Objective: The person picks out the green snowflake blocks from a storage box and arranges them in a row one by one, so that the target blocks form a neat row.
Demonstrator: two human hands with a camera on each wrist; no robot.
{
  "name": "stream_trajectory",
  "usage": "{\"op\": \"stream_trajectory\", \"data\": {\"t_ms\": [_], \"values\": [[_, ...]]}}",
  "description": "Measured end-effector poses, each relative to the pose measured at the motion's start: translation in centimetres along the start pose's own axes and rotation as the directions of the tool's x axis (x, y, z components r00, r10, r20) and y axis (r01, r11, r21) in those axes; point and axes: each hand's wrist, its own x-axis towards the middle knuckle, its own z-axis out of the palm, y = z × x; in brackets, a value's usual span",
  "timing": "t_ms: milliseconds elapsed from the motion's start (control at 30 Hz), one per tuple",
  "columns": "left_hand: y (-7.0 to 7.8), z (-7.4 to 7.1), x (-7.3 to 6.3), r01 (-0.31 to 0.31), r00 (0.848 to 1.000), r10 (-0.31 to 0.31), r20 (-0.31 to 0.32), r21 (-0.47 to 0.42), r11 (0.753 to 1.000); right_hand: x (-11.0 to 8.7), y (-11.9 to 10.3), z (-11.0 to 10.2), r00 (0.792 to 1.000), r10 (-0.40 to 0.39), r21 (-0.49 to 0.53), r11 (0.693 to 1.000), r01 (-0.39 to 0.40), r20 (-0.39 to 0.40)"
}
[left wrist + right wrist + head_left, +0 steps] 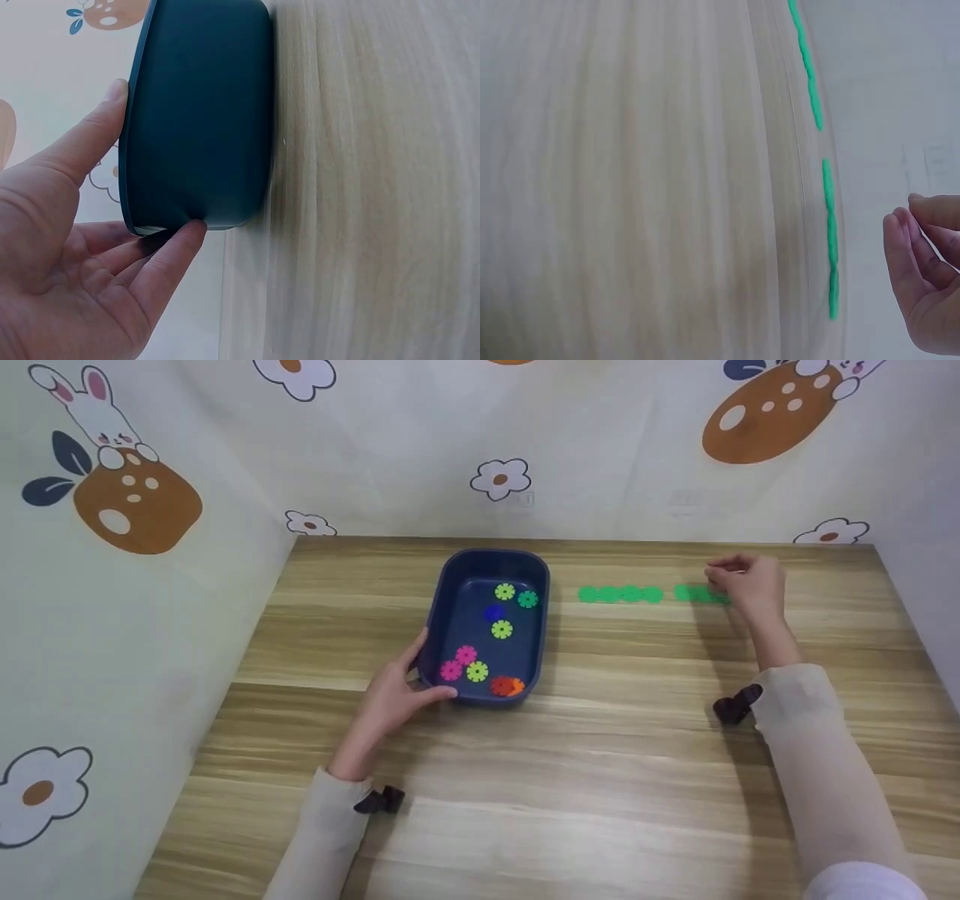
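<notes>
A dark blue plastic tub (487, 701) stands on the table with notched plastic discs inside: yellow-green (502, 629), green (528, 599), blue (493, 613), pink (451, 670) and orange-red (502, 685). My left hand (390, 697) grips its near left corner, thumb at the near rim and fingers along the left side. To the tub's right, green discs form one row (621, 595) and a second, shorter-looking row (694, 593). Over the second row's right end hovers my right hand (754, 585), which partly hides it. Its fingers curl loosely toward the thumb; nothing shows between the fingertips (915, 199).
The wood-grain table (570, 780) meets a patterned wall covering (600, 450) at the back, close behind the green rows. Side walls flank the table. A small black device (738, 705) is fixed at the right cuff, another (379, 800) at the left.
</notes>
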Motion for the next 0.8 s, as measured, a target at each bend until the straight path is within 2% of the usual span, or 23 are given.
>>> {"op": "stream_trajectory", "data": {"t_ms": [533, 667, 800], "values": [[-0.1, 0.1, -0.1, -0.024, 1.000, 0.024, -0.012, -0.018, 1.000, -0.3, -1.8, 3.7, 0.998, -0.055, 0.070, 0.996, 0.053, 0.032], [-0.1, 0.0, -0.1, -0.019, 1.000, 0.019, -0.014, -0.014, 1.000, -0.5, -2.6, 4.6, 0.996, -0.086, 0.058, 0.995, 0.084, 0.037], [-0.1, 0.0, -0.1, -0.016, 1.000, 0.016, -0.011, -0.012, 1.000, -0.7, -3.5, 5.6, 0.992, -0.116, 0.090, 0.990, 0.111, 0.057]]}}
